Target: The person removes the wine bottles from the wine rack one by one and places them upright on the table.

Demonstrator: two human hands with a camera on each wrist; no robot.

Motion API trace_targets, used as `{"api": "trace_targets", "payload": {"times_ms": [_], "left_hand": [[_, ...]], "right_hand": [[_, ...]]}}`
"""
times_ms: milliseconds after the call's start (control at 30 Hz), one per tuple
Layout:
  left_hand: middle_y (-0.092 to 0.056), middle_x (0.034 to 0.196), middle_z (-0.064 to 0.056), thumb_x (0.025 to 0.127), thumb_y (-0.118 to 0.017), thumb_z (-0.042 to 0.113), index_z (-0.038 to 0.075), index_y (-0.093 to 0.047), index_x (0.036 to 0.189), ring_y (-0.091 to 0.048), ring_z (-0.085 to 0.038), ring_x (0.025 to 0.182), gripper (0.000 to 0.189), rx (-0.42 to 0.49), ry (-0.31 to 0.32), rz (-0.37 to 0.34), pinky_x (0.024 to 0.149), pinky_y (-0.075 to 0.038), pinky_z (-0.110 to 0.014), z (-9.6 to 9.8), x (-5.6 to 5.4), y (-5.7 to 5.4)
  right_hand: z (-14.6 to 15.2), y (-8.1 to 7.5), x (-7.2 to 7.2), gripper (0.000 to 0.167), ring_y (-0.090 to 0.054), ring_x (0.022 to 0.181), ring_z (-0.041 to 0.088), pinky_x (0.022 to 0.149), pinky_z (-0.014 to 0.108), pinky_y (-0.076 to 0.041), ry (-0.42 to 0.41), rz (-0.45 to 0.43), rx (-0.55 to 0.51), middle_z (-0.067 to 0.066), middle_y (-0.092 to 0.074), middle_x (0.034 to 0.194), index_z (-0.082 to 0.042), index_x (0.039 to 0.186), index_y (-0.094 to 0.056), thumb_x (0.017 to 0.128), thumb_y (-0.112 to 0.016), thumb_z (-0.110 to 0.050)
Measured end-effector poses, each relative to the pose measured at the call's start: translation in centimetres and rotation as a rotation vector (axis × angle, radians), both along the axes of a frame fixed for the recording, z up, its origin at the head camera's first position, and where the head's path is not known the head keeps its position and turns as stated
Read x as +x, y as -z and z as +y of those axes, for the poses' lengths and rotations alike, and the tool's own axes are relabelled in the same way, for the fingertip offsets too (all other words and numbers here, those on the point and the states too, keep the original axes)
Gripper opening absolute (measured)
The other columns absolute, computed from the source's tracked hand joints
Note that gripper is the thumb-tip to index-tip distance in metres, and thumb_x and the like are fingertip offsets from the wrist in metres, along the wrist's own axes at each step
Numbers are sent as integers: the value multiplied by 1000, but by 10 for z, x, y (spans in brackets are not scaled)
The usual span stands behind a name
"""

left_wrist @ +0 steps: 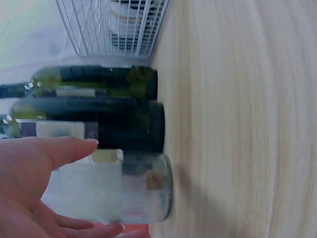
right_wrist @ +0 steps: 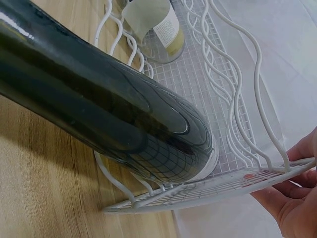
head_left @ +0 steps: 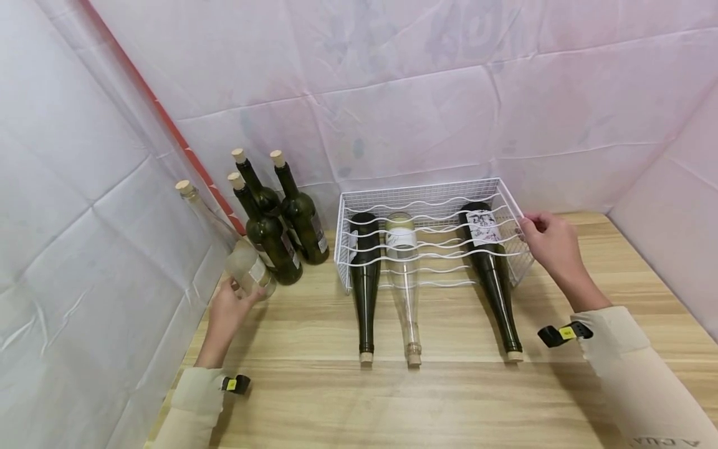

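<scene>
At the left, my left hand point(head_left: 229, 315) grips the lower body of a clear glass bottle point(head_left: 245, 262) with a cork in its neck. In the left wrist view, the thumb point(left_wrist: 74, 148) lies on one side of this clear bottle point(left_wrist: 146, 193) and the fingers on the other. My right hand point(head_left: 552, 243) pinches the right end panel of a white wire wine rack point(head_left: 421, 194). Corked bottles lie in the rack, necks toward me: a dark bottle point(head_left: 367, 299) at left, a clear bottle point(head_left: 408, 293) beside it, and another dark bottle point(head_left: 496, 293) near the right end.
Three dark green corked bottles stand between the left hand and the rack, one of them a green bottle point(head_left: 305, 218) nearest the rack. White sheeting point(head_left: 404, 112) hangs behind and at both sides of the wooden table point(head_left: 336, 399). A red strip point(head_left: 162, 112) runs down the left corner.
</scene>
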State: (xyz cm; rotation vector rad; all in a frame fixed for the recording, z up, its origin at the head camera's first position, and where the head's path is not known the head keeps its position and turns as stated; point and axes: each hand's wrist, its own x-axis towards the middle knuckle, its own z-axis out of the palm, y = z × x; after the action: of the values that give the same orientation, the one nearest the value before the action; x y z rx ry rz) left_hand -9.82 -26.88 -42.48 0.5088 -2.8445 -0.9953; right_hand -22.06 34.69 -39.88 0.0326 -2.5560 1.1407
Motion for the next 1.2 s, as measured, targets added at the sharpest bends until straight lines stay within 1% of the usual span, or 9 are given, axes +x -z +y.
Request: {"api": "trace_targets", "payload": {"times_ms": [200, 333, 433, 533, 633, 700, 867, 1033, 1200], "left_hand": [[-57, 140, -39, 96, -70, 43, -18, -34, 151, -57, -55, 128, 89, -135, -22, 31, 105, -49, -66, 14, 9, -9], [-65, 133, -33, 94, -69, 51, -16, -39, 149, -69, -51, 104, 91, -246, -24, -8, 77, -59, -58, 28, 15, -21], [-69, 129, -28, 93, -68, 54, -12, -43, 148, -72, -46, 90, 89, -301, 25, -23, 58, -55, -47, 40, 21, -28], [-71, 130, -24, 94, -69, 51, -6, -43, 149, -73, -43, 95, 83, -317, 130, 35, 63, -57, -48, 55, 23, -30], [-71, 129, -23, 94, -74, 44, -4, -47, 148, -73, -40, 96, 78, -342, 262, 164, 72, -59, -52, 71, 22, -28], [-70, 132, -23, 92, -78, 39, -3, -49, 147, -73, -39, 103, 75, -376, 343, 255, 80, -61, -53, 80, 20, -27], [-68, 134, -22, 86, -86, 29, -3, -58, 141, -68, -37, 120, 69, -537, 508, 433, 99, -59, -50, 95, 13, -22], [-71, 126, -20, 80, -90, 22, -4, -63, 133, -68, -34, 114, 66, -682, 678, 580, 99, -59, -45, 107, 7, -15], [-71, 124, -17, 74, -94, 27, -2, -64, 132, -69, -32, 114, 71, -787, 851, 708, 103, -58, -43, 118, 4, -9]], "right_hand": [[1, 0, 0, 42, -48, 62, -20, 55, 7, -43, -9, -3, 0, 35, -73, 105, 13, 121, -68, 105, -52, -23], [2, -1, 0, 43, -48, 62, -21, 55, 6, -43, -10, -1, -2, 35, -73, 105, 13, 121, -68, 105, -52, -23], [3, -2, 0, 41, -49, 62, -20, 55, 6, -43, -13, 2, 2, 34, -73, 102, 13, 119, -69, 104, -53, -22], [3, -4, -1, 41, -49, 62, -19, 55, 6, -43, -12, 0, 12, 33, -73, 101, 13, 117, -70, 104, -53, -22], [3, -4, -1, 41, -48, 62, -19, 56, 6, -42, -8, -3, 21, 33, -73, 102, 13, 118, -70, 104, -54, -22], [3, -4, -1, 41, -47, 63, -19, 57, 6, -41, 0, -2, 29, 33, -73, 102, 12, 118, -70, 104, -54, -22], [3, -3, -1, 41, -47, 63, -18, 57, 7, -41, -2, 8, 25, 31, -74, 99, 12, 117, -71, 103, -54, -22], [3, -3, -1, 41, -48, 62, -19, 56, 6, -42, -8, 9, 15, 32, -74, 100, 13, 118, -70, 104, -53, -22], [2, -2, 1, 41, -49, 62, -19, 55, 7, -43, -18, 0, 2, 35, -73, 103, 14, 119, -69, 105, -54, -22]]}}
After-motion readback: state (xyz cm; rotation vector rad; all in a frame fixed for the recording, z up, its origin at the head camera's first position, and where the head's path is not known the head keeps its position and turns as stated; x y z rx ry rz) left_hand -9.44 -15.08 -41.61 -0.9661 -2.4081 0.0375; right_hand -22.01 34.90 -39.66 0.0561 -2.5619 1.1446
